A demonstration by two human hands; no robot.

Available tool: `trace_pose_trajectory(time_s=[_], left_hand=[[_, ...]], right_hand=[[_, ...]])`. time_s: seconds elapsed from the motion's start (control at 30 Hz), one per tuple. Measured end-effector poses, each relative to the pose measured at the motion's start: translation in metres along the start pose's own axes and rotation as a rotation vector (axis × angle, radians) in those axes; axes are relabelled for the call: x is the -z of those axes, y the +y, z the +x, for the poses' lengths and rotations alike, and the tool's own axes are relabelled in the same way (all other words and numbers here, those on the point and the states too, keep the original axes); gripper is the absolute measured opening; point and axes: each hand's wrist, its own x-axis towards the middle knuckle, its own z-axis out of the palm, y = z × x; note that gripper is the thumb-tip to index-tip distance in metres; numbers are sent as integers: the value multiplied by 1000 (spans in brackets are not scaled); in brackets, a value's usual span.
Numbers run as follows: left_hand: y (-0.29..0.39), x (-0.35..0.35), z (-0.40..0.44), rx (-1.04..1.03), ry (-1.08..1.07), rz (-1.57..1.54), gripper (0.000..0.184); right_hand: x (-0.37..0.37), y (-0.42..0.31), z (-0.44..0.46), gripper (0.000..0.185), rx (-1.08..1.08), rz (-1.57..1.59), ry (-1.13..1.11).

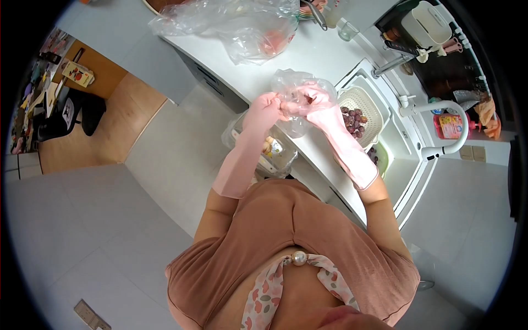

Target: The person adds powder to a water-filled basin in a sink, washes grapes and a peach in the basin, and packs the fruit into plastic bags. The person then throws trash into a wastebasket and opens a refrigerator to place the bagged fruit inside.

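Head view, hands (265,110) (pink-gloved) holding clear bag (287,82), fruit (355,122) in colander (369,105)

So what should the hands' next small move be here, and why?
Probably spread the clear bag gently apart: it looks bunched between the left hand and right hand, and its contents, if any, are hard to make out.

thin, crinkled, glossy plastic is seen in the held bag (297,105), smooth rubber-like material in the gloves (237,160); the counter (322,61) is finished smooth, the blouse (275,212) made of matt cloth.
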Motion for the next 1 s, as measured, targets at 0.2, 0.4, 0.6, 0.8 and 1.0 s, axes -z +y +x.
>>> trace_pose_trajectory(time_s=[0.2, 0.4, 0.6, 0.8, 1.0], left_hand=[[-3, 4, 4, 7, -5, -175, 27], [19, -5, -16, -231, 26, 445, 23], [-3, -7, -2, -480, 143, 552, 23], [26, -22, -40, -173, 31, 96, 30], [40, -31, -57, -114, 16, 475, 24]], right_hand=[[-7, 30, -7, 37, -29, 734, -23], [6, -41, -24, 41, -350, 474, -12], [-10, 8, -29, 40, -98, 917, 55], [-5, 26, -34, 29, -14, 742, 53], [19, -21, -57, 31, -307, 631, -39]])
